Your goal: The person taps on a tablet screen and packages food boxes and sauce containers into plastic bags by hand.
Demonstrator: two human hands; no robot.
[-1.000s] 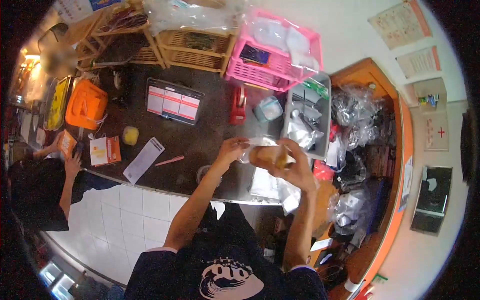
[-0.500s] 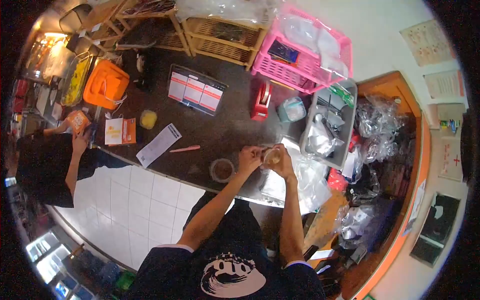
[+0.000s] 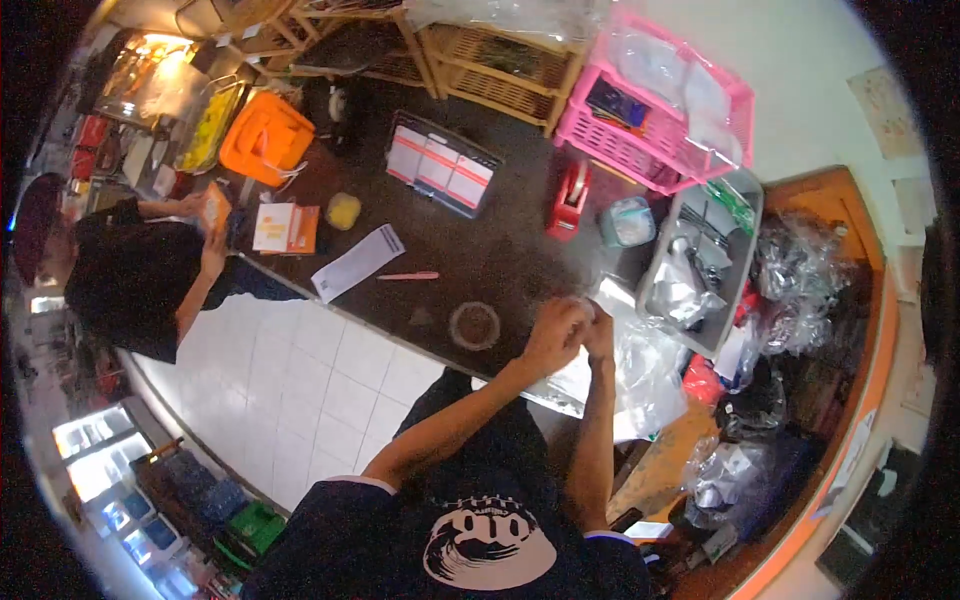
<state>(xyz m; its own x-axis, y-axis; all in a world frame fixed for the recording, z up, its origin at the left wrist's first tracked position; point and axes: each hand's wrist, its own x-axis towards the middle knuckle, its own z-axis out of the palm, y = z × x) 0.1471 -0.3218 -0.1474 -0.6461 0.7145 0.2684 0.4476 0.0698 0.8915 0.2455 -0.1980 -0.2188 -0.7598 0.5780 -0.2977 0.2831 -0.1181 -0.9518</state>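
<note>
My left hand and my right hand meet above the counter's front edge, fingers closed. Between them is a small clear plastic item, mostly hidden by the fingers; its contents cannot be made out. Under and right of the hands lie clear plastic bags. To the left of my left hand a round clear container rests on the dark counter. A pink pen and a printed paper slip lie further left.
Behind stand a tablet, a red tape dispenser, a lidded tub, a pink basket and a grey bin. At the left a co-worker holds an orange packet, near an orange container.
The view has shifted, so the counter things appear further right. My hands have come closer together around the plastic item, which showed more plainly before. The co-worker's orange packet is now more upright.
</note>
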